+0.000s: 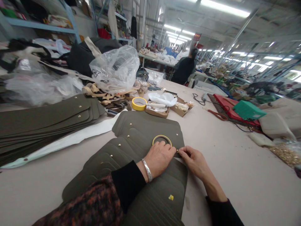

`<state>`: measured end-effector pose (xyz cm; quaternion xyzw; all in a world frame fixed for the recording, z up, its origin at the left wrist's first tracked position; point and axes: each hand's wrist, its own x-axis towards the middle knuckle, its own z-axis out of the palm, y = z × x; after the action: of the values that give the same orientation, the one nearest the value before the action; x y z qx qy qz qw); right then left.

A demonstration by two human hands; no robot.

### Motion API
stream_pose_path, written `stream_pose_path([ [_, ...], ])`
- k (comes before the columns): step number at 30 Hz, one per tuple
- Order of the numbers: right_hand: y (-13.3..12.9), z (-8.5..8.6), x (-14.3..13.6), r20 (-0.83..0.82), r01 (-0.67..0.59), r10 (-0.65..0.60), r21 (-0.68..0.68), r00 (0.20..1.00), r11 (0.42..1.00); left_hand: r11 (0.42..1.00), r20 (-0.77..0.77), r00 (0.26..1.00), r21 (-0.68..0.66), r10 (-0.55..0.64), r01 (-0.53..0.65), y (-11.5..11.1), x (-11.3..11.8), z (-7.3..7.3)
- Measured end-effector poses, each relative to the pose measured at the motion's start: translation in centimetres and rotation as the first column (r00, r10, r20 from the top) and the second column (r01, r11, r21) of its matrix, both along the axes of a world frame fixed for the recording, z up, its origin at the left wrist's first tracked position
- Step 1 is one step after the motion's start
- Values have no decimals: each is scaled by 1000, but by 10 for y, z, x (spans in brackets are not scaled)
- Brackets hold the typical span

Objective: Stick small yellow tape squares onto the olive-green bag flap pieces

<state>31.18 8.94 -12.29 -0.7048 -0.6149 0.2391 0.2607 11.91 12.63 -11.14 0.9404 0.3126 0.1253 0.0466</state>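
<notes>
Dark olive panels [150, 125] with small gold studs lie overlapped on the table in front of me. My left hand [161, 158], with a silver bracelet at the wrist, rests on them with its fingers curled over the near edge of a yellow tape roll [162, 136]. Fingertips of my right hand [192, 158] are pinched at a tiny gold stud [177, 151] by the panels' right edge, touching or nearly touching the left fingers. A scrap of yellow tape [171, 197] sits on a nearer panel.
Another stack of olive panels [42, 122] lies at the left beside a white strip [77, 136]. Farther back are a second tape roll [139, 104], boxes of small metal parts [182, 107] and plastic bags [117, 69]. A green box [249, 110] stands at the right. A person sits beyond.
</notes>
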Motion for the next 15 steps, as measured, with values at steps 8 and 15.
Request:
stream_pose_path([
  [8,6,-1,-11,222,-16,4,53,975,998,1000,12,1000,-11,-5,5,2,2,-3],
  [15,9,-3,-7,193,-9,1,39,981,999,1000,15,1000,-12,-14,14,4,3,-2],
])
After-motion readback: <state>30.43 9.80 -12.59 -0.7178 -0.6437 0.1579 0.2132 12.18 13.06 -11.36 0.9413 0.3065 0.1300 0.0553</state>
